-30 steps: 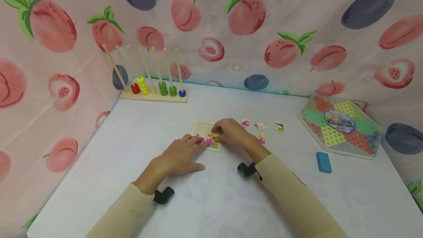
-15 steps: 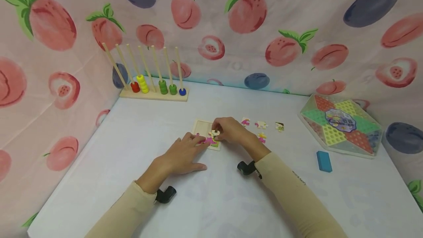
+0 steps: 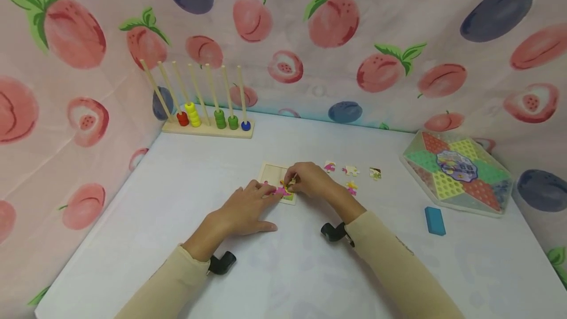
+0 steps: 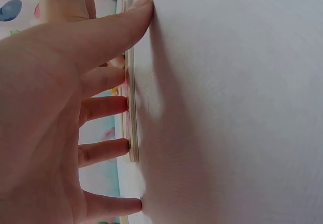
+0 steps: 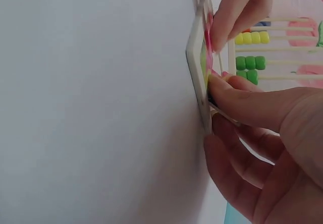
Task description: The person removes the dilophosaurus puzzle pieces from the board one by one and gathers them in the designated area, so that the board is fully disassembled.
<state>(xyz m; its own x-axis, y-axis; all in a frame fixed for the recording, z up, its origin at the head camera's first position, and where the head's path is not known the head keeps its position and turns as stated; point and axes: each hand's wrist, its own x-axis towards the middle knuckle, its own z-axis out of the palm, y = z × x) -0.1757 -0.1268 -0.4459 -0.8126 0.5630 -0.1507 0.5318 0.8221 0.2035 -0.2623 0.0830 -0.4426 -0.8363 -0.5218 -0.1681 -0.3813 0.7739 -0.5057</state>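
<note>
A small wooden puzzle tray [image 3: 271,171] lies on the white table between my two hands. Pink jigsaw pieces [image 3: 281,191] fill part of its near side, while its far part shows bare wood. My left hand [image 3: 245,210] rests over the tray's near left side, fingers extended with their tips on the tray and pieces, thumb spread out on the tabletop. Over the tray's right side, my right hand [image 3: 311,181] pinches a jigsaw piece [image 5: 228,117] between thumb and fingers. In the right wrist view that piece stands tilted at the tray, mostly hidden by the fingers.
Several loose jigsaw pieces [image 3: 351,171] lie right of the tray. Further right are a blue block [image 3: 435,220] and a hexagonal game board [image 3: 456,165]. A wooden bead counting rack [image 3: 208,130] stands at the back left. Fruit-print cloth [image 3: 310,87] walls the table.
The jigsaw piece in my right hand has changed tilt: its pale face showed half a second ago, and yellow shows there now. My left hand has stayed nearly still on the tray.
</note>
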